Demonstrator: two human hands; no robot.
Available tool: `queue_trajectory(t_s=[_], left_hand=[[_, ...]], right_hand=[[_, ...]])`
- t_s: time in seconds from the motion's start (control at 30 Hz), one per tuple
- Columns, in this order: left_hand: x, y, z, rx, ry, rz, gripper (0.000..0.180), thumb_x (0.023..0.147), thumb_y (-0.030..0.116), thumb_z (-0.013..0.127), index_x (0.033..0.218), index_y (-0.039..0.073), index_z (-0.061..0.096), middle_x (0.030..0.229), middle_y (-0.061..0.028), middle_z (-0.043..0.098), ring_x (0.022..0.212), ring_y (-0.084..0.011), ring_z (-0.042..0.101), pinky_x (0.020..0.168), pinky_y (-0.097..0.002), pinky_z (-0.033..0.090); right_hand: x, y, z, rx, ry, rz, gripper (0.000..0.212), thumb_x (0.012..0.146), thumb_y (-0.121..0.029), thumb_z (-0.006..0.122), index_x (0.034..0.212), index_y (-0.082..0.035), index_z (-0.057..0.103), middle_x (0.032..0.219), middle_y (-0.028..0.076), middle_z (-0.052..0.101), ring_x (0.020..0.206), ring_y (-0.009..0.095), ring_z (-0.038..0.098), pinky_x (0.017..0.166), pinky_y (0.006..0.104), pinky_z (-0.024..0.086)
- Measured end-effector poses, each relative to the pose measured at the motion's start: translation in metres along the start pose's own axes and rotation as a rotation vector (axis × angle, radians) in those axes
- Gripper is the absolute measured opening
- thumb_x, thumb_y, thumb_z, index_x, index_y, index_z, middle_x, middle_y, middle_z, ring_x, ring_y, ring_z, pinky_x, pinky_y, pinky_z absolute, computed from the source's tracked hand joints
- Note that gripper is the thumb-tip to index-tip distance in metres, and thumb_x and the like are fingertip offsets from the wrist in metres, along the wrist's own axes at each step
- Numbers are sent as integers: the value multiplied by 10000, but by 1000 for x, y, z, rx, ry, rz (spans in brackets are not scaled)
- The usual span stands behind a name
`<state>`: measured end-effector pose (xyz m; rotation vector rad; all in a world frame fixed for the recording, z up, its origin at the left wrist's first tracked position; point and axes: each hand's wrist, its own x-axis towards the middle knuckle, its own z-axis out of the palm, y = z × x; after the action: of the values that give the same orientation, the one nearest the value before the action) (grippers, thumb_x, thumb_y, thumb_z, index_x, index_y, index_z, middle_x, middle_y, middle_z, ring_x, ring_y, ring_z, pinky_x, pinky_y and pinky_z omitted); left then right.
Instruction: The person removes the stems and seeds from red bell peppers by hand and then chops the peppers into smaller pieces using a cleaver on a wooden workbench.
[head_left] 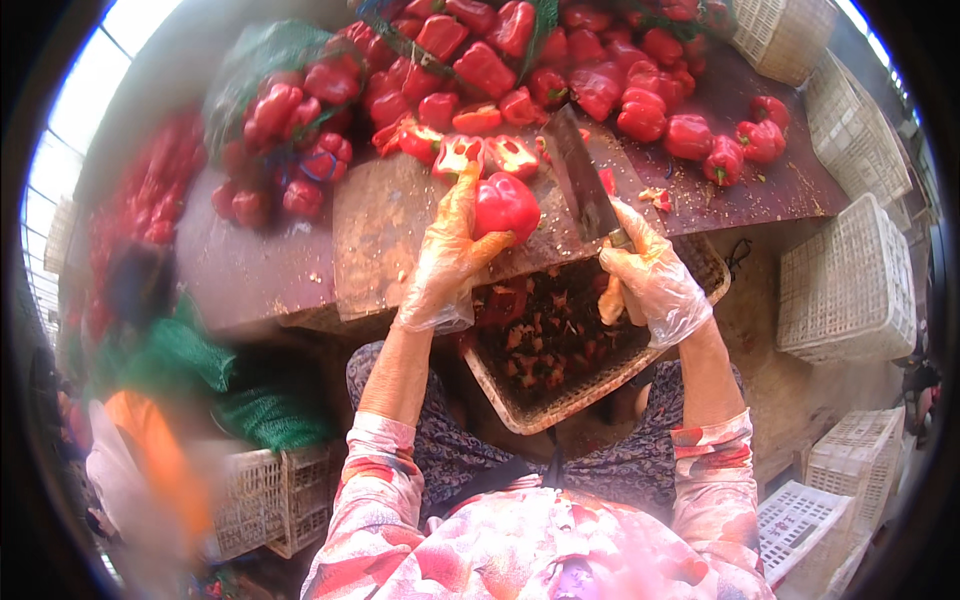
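Observation:
A whole red bell pepper is gripped in my left hand, over the near edge of the worn board. My right hand closes round the handle of a broad-bladed knife, its dark blade pointing away from me. Both hands wear thin clear plastic gloves with orange-stained fingers. Just beyond the held pepper lie cut pepper halves, pale insides showing. Below my hands, a crate holds cores and red scraps. The blade and pepper are apart.
Red peppers are heaped across the table's far side, some in green net bags. Pale plastic crates stand at the right, with more at lower left. Green netting hangs beside my left knee. A blurred orange-and-white shape is at lower left.

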<state>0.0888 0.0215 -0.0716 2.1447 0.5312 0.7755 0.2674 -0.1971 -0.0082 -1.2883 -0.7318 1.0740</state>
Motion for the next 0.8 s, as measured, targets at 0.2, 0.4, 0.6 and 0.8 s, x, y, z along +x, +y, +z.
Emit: queue_trajectory(t_s=[0.2, 0.4, 0.6, 0.8], left_hand=[[-8, 2, 0, -175, -13, 6, 960, 832, 146, 807, 1605, 85, 241, 1458, -241, 489, 1361, -347, 498, 1107, -395, 407], [-17, -6, 2, 80, 94, 144, 918, 835, 181, 801, 1573, 46, 271, 1508, -267, 430, 1376, -392, 474, 1120, -427, 416], [-22, 2, 4, 172, 85, -3, 915, 820, 182, 785, 1557, 13, 270, 1528, -278, 400, 1362, -420, 475, 1103, -429, 434], [-25, 1, 10, 217, 83, -19, 908, 826, 231, 749, 1556, -9, 265, 1516, -277, 416, 1373, -400, 465, 1100, -438, 434]], right_hand=[[-18, -13, 29, -217, 17, 57, 492, 958, -79, 565, 1445, -31, 507, 825, -38, 564, 680, 33, 517, 606, 205, 463], [-20, -18, 56, -468, 8, 127, 418, 980, -115, 551, 1390, -33, 550, 785, -23, 554, 545, 46, 472, 499, 229, 431], [4, -13, 49, -555, -31, 130, 287, 1010, -176, 564, 1269, -52, 573, 761, -45, 505, 627, 37, 453, 552, 208, 402], [41, -8, 50, -636, -40, 194, 135, 1023, -218, 567, 1022, -84, 548, 731, -41, 495, 590, 47, 452, 513, 223, 394]])
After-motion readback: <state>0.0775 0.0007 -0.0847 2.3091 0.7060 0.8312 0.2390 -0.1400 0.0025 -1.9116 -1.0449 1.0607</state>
